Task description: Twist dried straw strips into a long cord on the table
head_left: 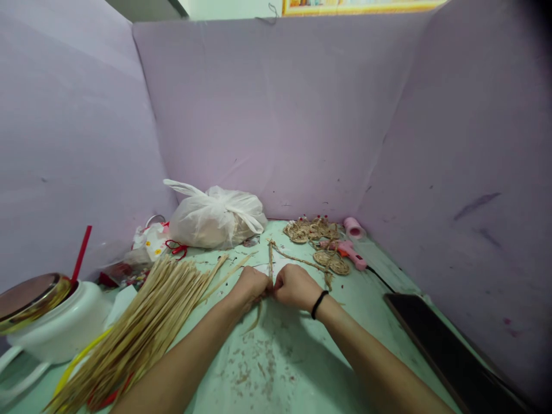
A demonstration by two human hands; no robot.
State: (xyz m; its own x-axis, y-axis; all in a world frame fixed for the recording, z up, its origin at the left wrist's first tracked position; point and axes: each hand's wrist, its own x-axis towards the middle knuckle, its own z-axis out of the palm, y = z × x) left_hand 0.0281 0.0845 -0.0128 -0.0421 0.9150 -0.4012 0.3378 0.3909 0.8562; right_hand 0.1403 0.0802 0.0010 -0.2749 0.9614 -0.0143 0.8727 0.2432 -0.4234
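Note:
My left hand and my right hand meet at the middle of the table, both closed around the near end of a braided straw cord. From there the cord runs away from me, bends at its far end, and comes back to the right as a second length ending in a frayed tip. A loose straw strand hangs below my left hand. My right wrist wears a black band. The fingertips' exact grip is hidden by the knuckles.
Left of my arm lies a bundle of dry straw strips, beside a white lidded pot. A tied white plastic bag sits behind. Coiled straw pieces, a pink glue gun and a dark flat slab are right.

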